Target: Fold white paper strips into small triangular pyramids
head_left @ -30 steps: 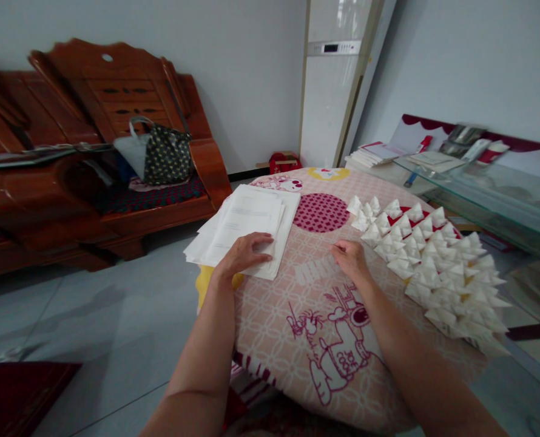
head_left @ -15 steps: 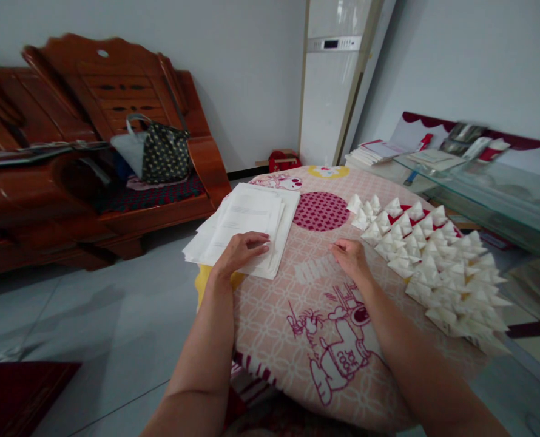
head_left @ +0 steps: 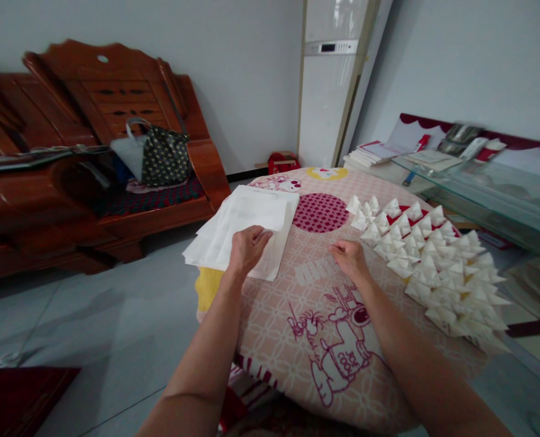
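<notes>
A stack of white paper lies at the left of the round table, its sheets slightly fanned. Over its near right part, my left hand is closed, thumb and fingers pinched at the edge of the top sheet, which bends up a little. To the right, my right hand is closed with its fingers curled, just above or on the tablecloth; nothing shows sticking out of it. Many folded white paper pieces stand in rows beyond my right hand, apart from it.
A glass-topped stand with papers and metal containers adjoins the table's right side. A wooden sofa with a patterned bag stands at the left. Behind the table is a tall white air conditioner.
My left hand has gone from loosely spread over the stack to a pinch at the top sheet, whose edge has lifted. My right hand has stayed in place.
</notes>
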A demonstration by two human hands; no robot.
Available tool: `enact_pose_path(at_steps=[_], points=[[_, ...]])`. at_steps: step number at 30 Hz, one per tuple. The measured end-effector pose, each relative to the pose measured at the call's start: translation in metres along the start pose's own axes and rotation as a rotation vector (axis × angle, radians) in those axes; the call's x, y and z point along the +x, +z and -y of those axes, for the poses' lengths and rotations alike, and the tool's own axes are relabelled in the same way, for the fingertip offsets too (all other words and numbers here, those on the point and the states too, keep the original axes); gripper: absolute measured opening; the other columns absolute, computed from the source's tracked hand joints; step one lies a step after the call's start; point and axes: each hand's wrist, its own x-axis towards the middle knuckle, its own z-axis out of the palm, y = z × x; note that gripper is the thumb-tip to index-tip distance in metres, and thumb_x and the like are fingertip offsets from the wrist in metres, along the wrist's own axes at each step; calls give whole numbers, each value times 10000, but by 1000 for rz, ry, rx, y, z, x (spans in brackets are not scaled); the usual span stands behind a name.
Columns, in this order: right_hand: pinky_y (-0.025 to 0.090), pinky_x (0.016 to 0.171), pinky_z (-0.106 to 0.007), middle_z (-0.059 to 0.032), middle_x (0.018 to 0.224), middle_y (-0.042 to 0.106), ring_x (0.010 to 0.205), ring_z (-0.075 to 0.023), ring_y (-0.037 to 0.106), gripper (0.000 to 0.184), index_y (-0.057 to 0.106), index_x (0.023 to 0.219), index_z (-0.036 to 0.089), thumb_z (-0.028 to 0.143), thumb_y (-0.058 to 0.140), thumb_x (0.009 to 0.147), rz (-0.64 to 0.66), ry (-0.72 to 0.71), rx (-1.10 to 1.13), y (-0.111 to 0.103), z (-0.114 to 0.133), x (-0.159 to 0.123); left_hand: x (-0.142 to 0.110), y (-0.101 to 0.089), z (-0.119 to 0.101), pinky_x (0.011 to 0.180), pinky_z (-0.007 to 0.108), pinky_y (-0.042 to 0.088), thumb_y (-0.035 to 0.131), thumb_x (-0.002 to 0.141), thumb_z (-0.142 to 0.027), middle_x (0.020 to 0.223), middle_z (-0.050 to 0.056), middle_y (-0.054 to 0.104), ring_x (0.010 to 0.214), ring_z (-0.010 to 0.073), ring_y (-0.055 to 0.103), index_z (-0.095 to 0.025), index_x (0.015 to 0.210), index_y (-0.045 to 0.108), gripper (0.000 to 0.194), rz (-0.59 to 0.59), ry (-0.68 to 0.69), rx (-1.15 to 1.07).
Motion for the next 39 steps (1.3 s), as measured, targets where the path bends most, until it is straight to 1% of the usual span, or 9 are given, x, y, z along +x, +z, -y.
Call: enact_pose_path(at_steps=[5, 9, 12, 16, 20, 25, 28, 32, 39], points=[[501, 662, -310, -74, 811, 739, 686, -207, 651, 200, 736, 897, 164, 294, 660, 765, -36, -97, 2, 1, 2, -2, -9, 22, -36, 631, 248, 366, 536, 943, -282, 725, 32, 666, 659, 140, 563, -174, 739, 664, 263, 364, 255, -28], [570, 748, -349, -148, 1284, 685, 711, -175, 662, 480, 712, 1220, 172, 185, 716, 740, 22, -286, -49, 3, 9, -5, -12, 31, -46, 637, 243, 361, 559, 950, -263, 731, 35, 683, 657, 135, 570, -155, 777, 691, 243, 409, 279, -42], [584, 817, -354, -130, 1432, 601, 835, -187, 702, 399, 755, 1167, 209, 137, 671, 784, 107, -383, -111, 3, 13, -9, -9, 31, -50, 636, 239, 354, 570, 947, -249, 723, 31, 684, 652, 128, 561, -148, 780, 698, 233, 399, 261, -66], [557, 896, -337, -101, 1249, 718, 1001, -215, 712, 325, 791, 1012, 207, 75, 565, 818, 140, -451, -129, 1, 21, -15, -3, 32, -58, 608, 245, 315, 580, 930, -239, 629, 13, 623, 600, 119, 505, -139, 718, 687, 257, 352, 202, -8], [515, 778, -285, -91, 1009, 762, 847, -195, 689, 169, 766, 907, 183, 144, 625, 822, 168, -422, -125, -2, 34, -18, 0, 33, -70, 586, 253, 284, 578, 912, -223, 578, 2, 584, 564, 110, 462, -131, 693, 690, 262, 328, 167, 24], [370, 602, -252, -2, 603, 608, 601, -131, 532, 240, 623, 590, 170, 185, 612, 830, 279, -254, -69, -15, 35, -16, 15, 18, -81, 580, 218, 375, 569, 939, -329, 618, 7, 646, 596, 111, 551, -128, 748, 727, 319, 579, 283, -216], [326, 539, -239, 25, 543, 563, 532, -108, 473, 249, 617, 575, 170, 262, 636, 805, 401, -140, 82, -36, 26, -11, 32, 4, -78, 658, 231, 517, 540, 970, -448, 770, 64, 740, 702, 139, 672, -111, 886, 748, 405, 532, 202, -489], [411, 554, -236, -14, 625, 693, 550, -125, 566, 219, 686, 635, 169, 355, 691, 751, 605, 2, 253, -70, 15, -6, 48, 4, -64, 735, 290, 596, 586, 927, -601, 884, 128, 765, 781, 176, 728, -101, 915, 742, 524, 487, 68, -699], [497, 589, -253, -57, 636, 736, 557, -146, 644, 214, 719, 632, 164, 364, 739, 704, 668, 126, 315, -103, 11, -9, 34, 28, -31, 909, 393, 574, 458, 850, -840, 1106, 189, 754, 983, 256, 725, -117, 1048, 752, 805, 855, -15, -975]])
